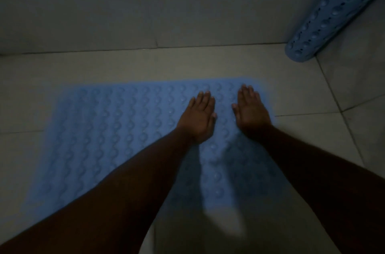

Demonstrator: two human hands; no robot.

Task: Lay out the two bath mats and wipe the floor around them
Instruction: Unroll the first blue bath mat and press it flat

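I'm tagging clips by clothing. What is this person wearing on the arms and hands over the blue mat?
Nothing that shows. The left hand and right hand are bare, without gloves, and both forearms are uncovered to the frame's edge: no sleeve or cuff appears. No watch, bracelet or ring can be made out, though the picture is dim and soft, so small items could be missed.

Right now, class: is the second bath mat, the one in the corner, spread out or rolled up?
Rolled up. The second mat forms a tube leaning in the corner, its end on the floor.
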